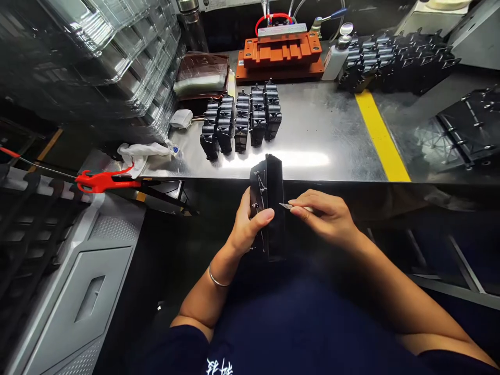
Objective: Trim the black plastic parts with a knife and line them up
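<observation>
My left hand is wrapped round a black plastic part, held upright just in front of the bench edge, its thumb across the near face. Thin raised posts show on the part's left side. Pinched in the fingers of my right hand is a craft knife, its pointed blade aimed left at the part's right edge. Whether the tip touches the plastic I cannot tell. Most of the knife's handle is hidden by my fingers. Beyond, several similar black parts stand in a row on the metal bench.
An orange fixture stands at the back beside a white bottle. More black parts crowd the back right. Stacked clear trays rise at the left, above a red air gun and a grey crate. Yellow tape crosses the bench.
</observation>
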The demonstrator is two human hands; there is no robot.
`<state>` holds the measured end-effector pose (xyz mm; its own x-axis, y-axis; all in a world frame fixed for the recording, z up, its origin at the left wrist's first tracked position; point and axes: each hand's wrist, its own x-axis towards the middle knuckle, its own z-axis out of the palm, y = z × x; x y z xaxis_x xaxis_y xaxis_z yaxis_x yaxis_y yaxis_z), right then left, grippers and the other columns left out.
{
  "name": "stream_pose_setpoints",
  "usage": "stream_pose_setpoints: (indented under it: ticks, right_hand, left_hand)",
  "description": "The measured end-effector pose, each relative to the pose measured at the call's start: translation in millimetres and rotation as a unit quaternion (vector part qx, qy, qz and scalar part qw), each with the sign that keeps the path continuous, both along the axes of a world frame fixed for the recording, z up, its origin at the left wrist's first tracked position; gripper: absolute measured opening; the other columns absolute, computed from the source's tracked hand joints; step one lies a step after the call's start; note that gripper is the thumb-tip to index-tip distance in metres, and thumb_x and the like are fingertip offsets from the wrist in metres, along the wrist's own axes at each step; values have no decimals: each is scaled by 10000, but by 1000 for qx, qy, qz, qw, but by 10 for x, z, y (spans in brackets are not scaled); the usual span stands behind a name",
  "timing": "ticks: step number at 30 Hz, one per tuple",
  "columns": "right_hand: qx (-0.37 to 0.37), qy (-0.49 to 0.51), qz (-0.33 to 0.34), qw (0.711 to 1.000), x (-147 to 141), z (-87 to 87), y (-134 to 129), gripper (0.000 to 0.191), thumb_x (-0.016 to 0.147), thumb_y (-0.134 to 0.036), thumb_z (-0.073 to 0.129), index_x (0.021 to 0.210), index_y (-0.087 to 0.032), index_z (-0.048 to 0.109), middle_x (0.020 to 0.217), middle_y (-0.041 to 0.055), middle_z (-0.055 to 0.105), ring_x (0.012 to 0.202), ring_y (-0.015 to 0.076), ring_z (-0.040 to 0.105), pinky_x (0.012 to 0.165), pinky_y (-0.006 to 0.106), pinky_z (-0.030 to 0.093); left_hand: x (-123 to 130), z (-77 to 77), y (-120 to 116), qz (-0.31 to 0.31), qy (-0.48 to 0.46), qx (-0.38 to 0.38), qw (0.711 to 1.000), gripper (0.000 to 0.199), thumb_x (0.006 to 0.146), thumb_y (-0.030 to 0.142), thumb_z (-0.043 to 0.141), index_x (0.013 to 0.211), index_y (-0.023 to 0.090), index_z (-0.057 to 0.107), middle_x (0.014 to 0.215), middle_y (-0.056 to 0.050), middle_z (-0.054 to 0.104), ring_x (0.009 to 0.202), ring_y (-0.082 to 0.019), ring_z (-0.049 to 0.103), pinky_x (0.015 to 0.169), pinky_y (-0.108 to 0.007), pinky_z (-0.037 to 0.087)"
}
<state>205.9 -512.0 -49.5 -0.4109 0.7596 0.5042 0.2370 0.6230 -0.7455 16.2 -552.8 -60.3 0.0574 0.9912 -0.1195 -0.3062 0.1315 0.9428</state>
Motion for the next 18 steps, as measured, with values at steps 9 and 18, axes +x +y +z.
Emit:
stream_pose_setpoints:
  ticks: [9, 18]
  right_hand:
    - [36, -37, 15, 999, -15, 145, 93, 99, 825, -198, 679, 906, -178, 733, 745, 44, 651, 632, 95, 604, 528, 197, 477]
    - [13, -24, -81, 996, 42, 98, 177, 66, 828, -195, 675, 853, -187, 735, 750, 44, 717, 615, 116, 640, 543, 224, 499]
  left_hand:
    - [-99, -50, -88, -41, -61, -17, 997, 665, 718, 504, 671, 1265, 163, 508, 1229, -110, 586, 1167, -301, 521, 979, -395, 420]
    - [-101, -22, -194, -98, -24, 19, 995, 788, 731, 497, 686, 1395, 178, 405, 1367, -115, 494, 1299, -353, 410, 1080, -476, 324]
